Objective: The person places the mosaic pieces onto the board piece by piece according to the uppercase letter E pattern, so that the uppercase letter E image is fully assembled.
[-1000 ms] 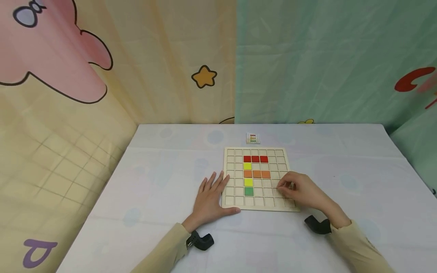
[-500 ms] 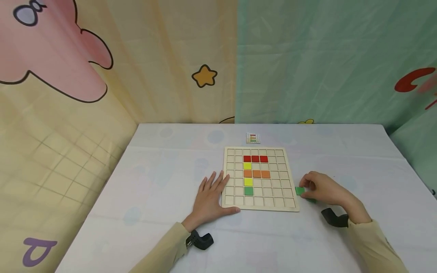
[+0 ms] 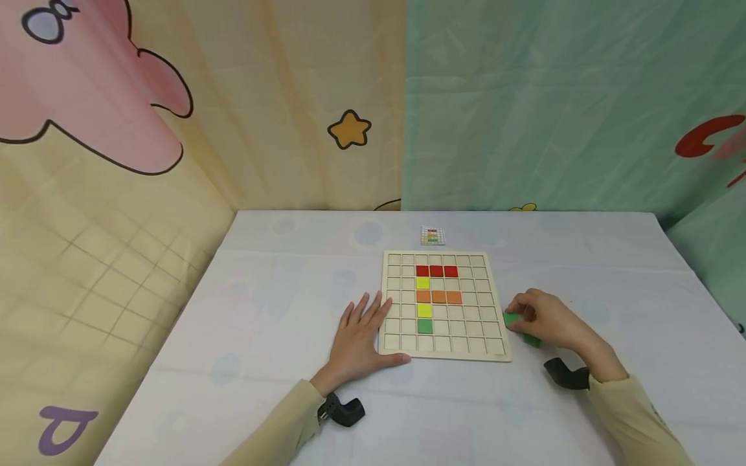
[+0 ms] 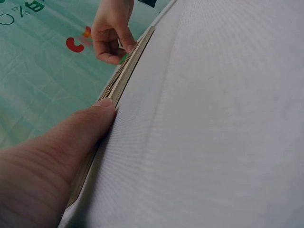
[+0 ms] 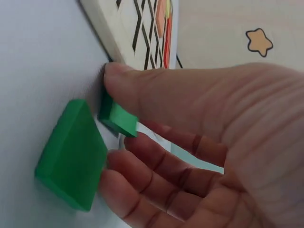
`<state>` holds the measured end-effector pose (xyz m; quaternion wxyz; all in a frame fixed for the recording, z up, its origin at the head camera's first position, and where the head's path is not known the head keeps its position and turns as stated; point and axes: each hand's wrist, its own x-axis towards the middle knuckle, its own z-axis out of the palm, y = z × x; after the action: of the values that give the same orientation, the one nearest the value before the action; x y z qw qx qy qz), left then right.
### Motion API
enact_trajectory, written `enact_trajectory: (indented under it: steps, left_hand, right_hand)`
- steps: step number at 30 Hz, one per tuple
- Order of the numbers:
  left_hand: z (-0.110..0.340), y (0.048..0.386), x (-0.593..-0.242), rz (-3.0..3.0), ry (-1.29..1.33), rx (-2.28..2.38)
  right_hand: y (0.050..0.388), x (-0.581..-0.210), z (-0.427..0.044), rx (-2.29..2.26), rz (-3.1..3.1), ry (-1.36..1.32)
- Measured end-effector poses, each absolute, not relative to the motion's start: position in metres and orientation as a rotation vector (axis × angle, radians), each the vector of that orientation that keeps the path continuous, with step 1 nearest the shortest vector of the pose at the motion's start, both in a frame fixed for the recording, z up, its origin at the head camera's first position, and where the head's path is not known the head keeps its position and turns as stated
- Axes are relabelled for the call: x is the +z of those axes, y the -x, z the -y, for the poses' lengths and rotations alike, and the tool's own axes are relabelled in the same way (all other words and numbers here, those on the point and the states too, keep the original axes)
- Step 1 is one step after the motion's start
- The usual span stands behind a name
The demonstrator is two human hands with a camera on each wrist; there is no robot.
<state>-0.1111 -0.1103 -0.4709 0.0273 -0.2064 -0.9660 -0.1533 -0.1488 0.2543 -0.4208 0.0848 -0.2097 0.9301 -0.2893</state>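
Observation:
A pale wooden grid board lies on the table, with red tiles, yellow tiles, orange tiles and one green tile in its squares. My left hand rests spread on its left edge, thumb along the front edge. Just off the right edge, my right hand pinches a loose green tile between thumb and fingers; the index fingertip is hidden in the right wrist view. A second green tile lies on the table beside those fingers.
Behind the board lies a small card printed with a coloured grid pattern. The white-clothed table meets printed curtains at the back. Black wrist mounts stick out below both hands.
My right hand has left the board's right side and moved right to the loose green tiles, where its fingers have closed on one. The left hand has stayed still.

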Motion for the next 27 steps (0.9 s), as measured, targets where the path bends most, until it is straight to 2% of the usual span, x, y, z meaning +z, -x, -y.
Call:
enact_trajectory:
  steps: [12,20,27]
  left_hand:
    - [0.110,0.111,-0.470,2.981,0.638,-0.494]
    - [0.110,0.111,-0.469,2.975,0.634,-0.490]
    - [0.109,0.111,-0.469,2.991,0.628,-0.486]
  right_hand:
    - [0.143,-0.412,-0.239,-0.955,-2.912,0.487]
    - [0.140,-0.423,-0.192,-1.269,-2.715,0.607]
    - [0.142,-0.433,-0.159,-1.295,-2.599,0.613]
